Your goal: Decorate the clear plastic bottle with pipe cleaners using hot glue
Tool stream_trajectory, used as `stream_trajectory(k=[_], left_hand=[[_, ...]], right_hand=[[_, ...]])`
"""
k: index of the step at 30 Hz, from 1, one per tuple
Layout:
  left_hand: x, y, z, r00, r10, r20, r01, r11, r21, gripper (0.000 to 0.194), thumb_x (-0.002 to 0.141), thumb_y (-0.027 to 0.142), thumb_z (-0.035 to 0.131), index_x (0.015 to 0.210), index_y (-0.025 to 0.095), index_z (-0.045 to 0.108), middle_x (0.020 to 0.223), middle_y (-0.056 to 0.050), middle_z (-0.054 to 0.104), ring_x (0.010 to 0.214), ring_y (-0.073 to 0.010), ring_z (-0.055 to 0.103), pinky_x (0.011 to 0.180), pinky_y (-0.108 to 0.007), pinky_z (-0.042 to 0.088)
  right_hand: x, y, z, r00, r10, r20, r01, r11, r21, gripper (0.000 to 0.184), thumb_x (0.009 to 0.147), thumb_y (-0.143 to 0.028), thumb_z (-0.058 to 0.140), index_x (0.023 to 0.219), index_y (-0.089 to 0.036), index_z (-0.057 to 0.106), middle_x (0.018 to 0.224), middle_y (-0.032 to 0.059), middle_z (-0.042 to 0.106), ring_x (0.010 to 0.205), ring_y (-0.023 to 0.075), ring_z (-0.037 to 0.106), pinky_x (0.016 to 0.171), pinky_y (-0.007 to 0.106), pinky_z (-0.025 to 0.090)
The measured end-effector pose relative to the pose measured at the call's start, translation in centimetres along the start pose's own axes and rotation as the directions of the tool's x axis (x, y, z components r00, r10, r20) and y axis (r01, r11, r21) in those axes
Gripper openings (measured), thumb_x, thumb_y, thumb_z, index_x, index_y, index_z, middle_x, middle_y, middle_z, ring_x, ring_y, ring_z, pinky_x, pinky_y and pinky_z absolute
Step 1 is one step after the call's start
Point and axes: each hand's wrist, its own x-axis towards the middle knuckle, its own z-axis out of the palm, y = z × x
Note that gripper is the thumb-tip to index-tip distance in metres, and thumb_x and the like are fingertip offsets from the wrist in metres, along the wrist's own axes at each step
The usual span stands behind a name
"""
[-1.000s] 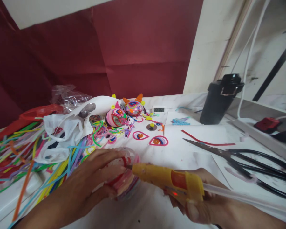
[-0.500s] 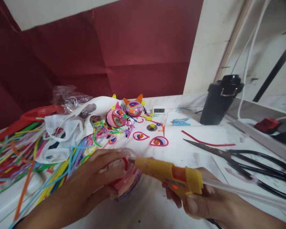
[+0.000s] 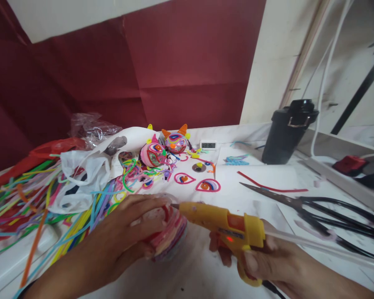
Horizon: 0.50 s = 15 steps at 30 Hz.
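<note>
My left hand (image 3: 121,234) is closed around a round ball (image 3: 173,232), partly see-through and banded with pink, red and purple fuzzy strips. Its fingers cover much of the ball's left side. In my right hand (image 3: 271,257) is a yellow hot glue gun (image 3: 202,214) with a small red light lit. The nozzle points left at the ball's upper edge; I cannot tell whether it touches. A clear glue stick (image 3: 324,247) runs out of the gun's back. Just beyond the ball lie two eye shapes, a left eye (image 3: 184,178) and a right eye (image 3: 208,185), outlined in pink.
Black-handled scissors (image 3: 299,203) and a red pipe cleaner (image 3: 268,187) lie at right. Behind them stand a black bottle (image 3: 288,133) and a power strip (image 3: 350,165). Colourful pipe cleaners (image 3: 25,199) heap at left. Two decorated balls, one pink (image 3: 151,155), sit at the back.
The glue gun's nozzle has shifted slightly up and right at the ball's top edge, and more of the ball's right side shows. My left hand has stayed nearly still.
</note>
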Motion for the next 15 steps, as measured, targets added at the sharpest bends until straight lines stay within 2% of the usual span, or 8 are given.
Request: stream_trajectory(k=[4,8,13,15], left_hand=[[0.1,0.2,-0.1,1.0,-0.013,0.018,0.013,1.0,0.001,0.041,0.095,0.016,0.053,0.132,0.03,0.049,0.142,-0.005,0.053,0.132,-0.0222,0.044,0.104,-0.034,0.046],[0.5,0.3,-0.1,0.999,0.029,0.017,-0.029,0.999,0.032,0.035,0.095,0.018,0.053,0.128,0.027,0.051,0.139,-0.006,0.056,0.131,-0.0229,0.045,0.103,-0.035,0.046],[1.4,0.8,0.2,0.991,0.134,0.003,-0.134,0.99,0.042,0.029,0.097,0.015,0.046,0.124,0.024,0.052,0.135,-0.009,0.06,0.129,-0.0228,0.049,0.104,-0.039,0.044],[1.7,1.1,0.2,0.99,0.141,-0.017,-0.14,0.989,0.042,0.024,0.097,0.016,0.047,0.117,0.025,0.056,0.134,-0.006,0.062,0.127,-0.0212,0.052,0.106,-0.038,0.044]], right_hand=[[0.0,0.2,-0.1,0.999,0.036,0.004,-0.036,0.999,0.04,0.056,0.071,-0.066,0.071,0.107,-0.022,0.071,0.099,0.0086,0.063,0.088,0.0207,0.054,0.07,0.031,0.042],[-0.1,-0.8,0.0,0.998,-0.036,-0.044,0.038,0.999,0.034,0.052,0.07,-0.062,0.074,0.102,-0.021,0.071,0.091,0.0068,0.063,0.085,0.0205,0.056,0.067,0.029,0.043],[0.2,-1.5,-1.0,0.985,-0.088,-0.146,0.064,0.985,-0.162,0.046,0.069,-0.055,0.077,0.094,-0.018,0.067,0.077,0.0015,0.057,0.065,0.0132,0.047,0.057,0.025,0.038],[0.3,-1.3,-1.5,0.973,-0.118,-0.197,0.056,0.954,-0.293,0.037,0.07,-0.047,0.079,0.088,-0.017,0.066,0.074,-0.0007,0.053,0.064,0.0127,0.046,0.058,0.025,0.037]])
